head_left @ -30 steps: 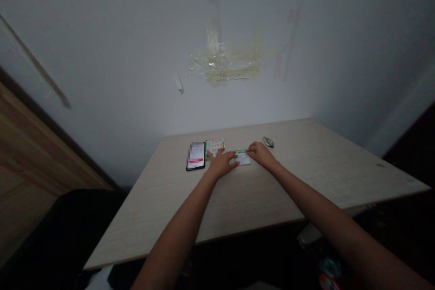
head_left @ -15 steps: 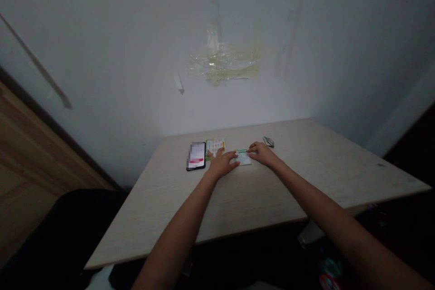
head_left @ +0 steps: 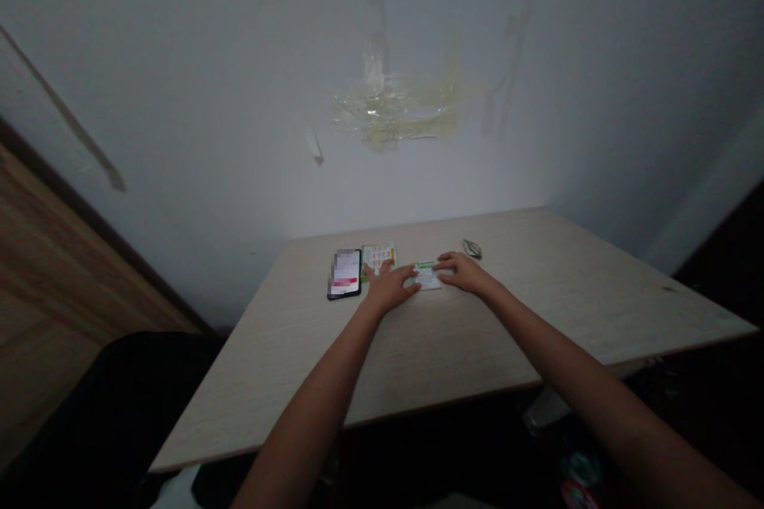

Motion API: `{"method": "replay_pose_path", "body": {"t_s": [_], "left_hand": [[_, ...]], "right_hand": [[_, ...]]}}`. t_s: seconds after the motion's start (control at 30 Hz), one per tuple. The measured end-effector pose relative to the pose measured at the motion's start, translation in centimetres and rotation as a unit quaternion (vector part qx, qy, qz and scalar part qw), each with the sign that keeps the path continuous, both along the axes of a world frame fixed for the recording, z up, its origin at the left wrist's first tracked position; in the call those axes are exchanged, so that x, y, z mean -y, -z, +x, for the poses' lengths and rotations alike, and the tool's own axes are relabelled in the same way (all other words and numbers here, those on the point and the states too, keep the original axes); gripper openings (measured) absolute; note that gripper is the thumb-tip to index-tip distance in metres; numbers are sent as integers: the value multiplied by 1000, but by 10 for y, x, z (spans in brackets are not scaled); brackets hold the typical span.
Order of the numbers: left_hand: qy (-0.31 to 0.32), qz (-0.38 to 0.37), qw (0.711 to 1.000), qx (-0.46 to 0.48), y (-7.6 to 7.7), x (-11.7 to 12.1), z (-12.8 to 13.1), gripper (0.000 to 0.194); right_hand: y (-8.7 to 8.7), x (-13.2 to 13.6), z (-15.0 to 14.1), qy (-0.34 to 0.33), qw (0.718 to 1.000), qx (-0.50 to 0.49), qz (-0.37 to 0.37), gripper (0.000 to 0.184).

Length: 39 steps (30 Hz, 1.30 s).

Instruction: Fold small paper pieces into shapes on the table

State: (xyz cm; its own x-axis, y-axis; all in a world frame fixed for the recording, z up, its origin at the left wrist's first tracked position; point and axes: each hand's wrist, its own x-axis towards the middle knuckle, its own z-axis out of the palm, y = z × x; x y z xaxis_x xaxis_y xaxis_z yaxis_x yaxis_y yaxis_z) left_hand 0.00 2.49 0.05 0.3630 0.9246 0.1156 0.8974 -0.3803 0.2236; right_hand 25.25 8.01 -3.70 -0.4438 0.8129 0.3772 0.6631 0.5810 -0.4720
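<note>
A small white printed sheet or card with a green top edge [head_left: 426, 277] lies flat on the table between my two hands. My left hand [head_left: 389, 286] has its fingers spread; thumb and forefinger rest at the sheet's left side, while other fingertips overlap a second printed sheet with green edges [head_left: 377, 256]. At the right side of the white sheet is my right hand [head_left: 462, 272], its fingers apart and its fingertips by the edge. Whether those fingertips press on the paper is too small to tell.
A phone with a lit screen [head_left: 344, 274] lies left of the printed sheets. Behind my right hand sits a small folded item [head_left: 471, 248]. The pale wooden table [head_left: 430, 366] meets a wall [head_left: 239, 95] with peeling clear tape [head_left: 406, 111].
My right hand has shifted very slightly at the white sheet's right edge. My left hand, the phone and the sheets stay where they were.
</note>
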Motion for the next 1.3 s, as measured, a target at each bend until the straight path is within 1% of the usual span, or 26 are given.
{"method": "replay_pose_path", "body": {"t_s": [0.2, 0.5, 0.7, 0.9, 1.17, 1.3], "left_hand": [[-2, 6, 1000, -11, 2, -1, 0, 50], [0, 7, 1000, 3, 4, -2, -1, 51], [1, 20, 1000, 1, 7, -1, -1, 49], [-14, 42, 999, -3, 6, 4, 7, 46], [-21, 81, 996, 9, 7, 5, 20, 46], [-17, 89, 996, 8, 7, 6, 23, 47]], "right_hand": [[4, 0, 3, -3, 1000, -11, -25, 33], [0, 6, 8, -24, 998, -15, -63, 46], [5, 4, 13, -41, 996, -21, -76, 51], [6, 7, 15, -56, 996, -41, -64, 46], [2, 11, 10, -44, 995, -74, -47, 22], [1, 14, 7, -39, 995, -79, -39, 18]]}}
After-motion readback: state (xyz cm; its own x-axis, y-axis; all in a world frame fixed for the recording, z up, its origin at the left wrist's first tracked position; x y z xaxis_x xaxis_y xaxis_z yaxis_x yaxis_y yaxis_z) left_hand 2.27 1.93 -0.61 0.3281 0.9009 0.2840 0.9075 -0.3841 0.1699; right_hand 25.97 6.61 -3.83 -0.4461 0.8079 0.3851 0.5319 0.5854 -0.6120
